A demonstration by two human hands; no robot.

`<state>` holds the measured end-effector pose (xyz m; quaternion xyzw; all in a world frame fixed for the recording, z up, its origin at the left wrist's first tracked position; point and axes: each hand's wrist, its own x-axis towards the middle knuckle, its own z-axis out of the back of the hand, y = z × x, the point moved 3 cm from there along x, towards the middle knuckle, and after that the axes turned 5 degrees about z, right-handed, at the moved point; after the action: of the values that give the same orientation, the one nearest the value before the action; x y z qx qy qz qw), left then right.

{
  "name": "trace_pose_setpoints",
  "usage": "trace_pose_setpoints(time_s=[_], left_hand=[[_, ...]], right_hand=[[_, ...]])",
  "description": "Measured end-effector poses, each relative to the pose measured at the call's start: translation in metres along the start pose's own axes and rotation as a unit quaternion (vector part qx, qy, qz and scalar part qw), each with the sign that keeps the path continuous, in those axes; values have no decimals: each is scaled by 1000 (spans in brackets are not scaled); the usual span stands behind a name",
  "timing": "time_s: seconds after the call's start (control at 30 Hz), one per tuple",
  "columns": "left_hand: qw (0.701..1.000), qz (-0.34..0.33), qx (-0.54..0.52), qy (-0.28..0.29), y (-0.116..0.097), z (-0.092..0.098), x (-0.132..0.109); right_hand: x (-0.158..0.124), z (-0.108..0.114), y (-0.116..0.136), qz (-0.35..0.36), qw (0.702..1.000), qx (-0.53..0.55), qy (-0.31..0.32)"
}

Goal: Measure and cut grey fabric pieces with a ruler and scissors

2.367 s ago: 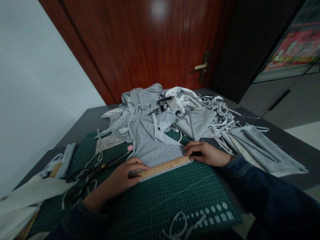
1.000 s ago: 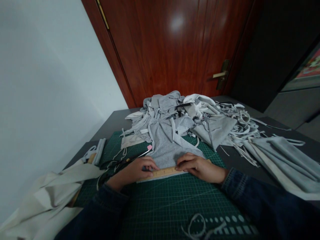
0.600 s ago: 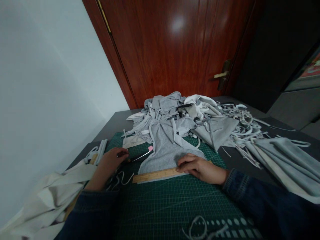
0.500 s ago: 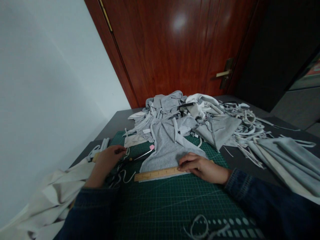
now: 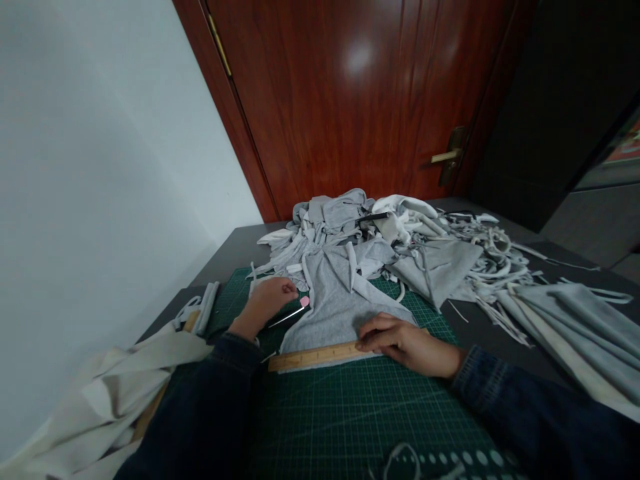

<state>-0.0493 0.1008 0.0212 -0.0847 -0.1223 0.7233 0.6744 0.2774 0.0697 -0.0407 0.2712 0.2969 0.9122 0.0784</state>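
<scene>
The right hand (image 5: pixel 407 345) lies flat with its fingers close together, pressing down on a wooden ruler (image 5: pixel 313 358) rather than clamping it. The left hand (image 5: pixel 263 308) is curled, its fingers bunched, but whether they close on anything I cannot tell. A slim metal tool with a pink tip (image 5: pixel 305 301) lies just beside those fingers.

Nearest of all, white cord (image 5: pixel 403 460) curls over a green gridded cutting mat (image 5: pixel 350 420). Dark denim sleeves cover both forearms, and a crumpled cream cloth (image 5: pixel 113 393) bunches at the left. The ruler's long axis runs left to right, tilting slightly farther away toward the right, along the near edge of a soft grey knit fabric (image 5: pixel 333 307). The right hand is on the ruler, and the left hand is well apart from it, to the far left.

Folded grey fabric strips (image 5: pixel 565 327) lie to the right. Beyond, a heap of grey and white scraps (image 5: pixel 340 227) sits on a dark table (image 5: pixel 235 247), before a glossy reddish wooden door (image 5: pixel 325 100) with a brass lever handle (image 5: pixel 445 157).
</scene>
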Motion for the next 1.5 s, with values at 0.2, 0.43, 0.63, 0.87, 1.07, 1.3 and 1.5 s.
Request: trace_pose_setpoints(time_s=[0.2, 0.43, 0.63, 0.87, 1.07, 1.3, 1.5], left_hand=[[1000, -15, -6, 21, -13, -22, 4], [999, -4, -41, -31, -25, -7, 2], [975, -89, -202, 4, -82, -2, -44], [946, -152, -253, 136, -124, -46, -95], [914, -78, -348, 196, -105, -69, -84], [913, -35, -342, 222, -102, -76, -81], [925, -36, -320, 201, -102, -74, -78]], right_hand=[[0, -1, -1, 2, 1000, 0, -1], [3, 2, 1, 12, 1000, -4, -4], [11, 11, -8, 59, 998, 10, 37], [18, 18, -31, 96, 991, 23, 93], [19, 17, -38, 85, 991, 55, 84], [1, 42, -42, 34, 982, 155, 98], [-11, 57, -50, 29, 985, 144, 89]])
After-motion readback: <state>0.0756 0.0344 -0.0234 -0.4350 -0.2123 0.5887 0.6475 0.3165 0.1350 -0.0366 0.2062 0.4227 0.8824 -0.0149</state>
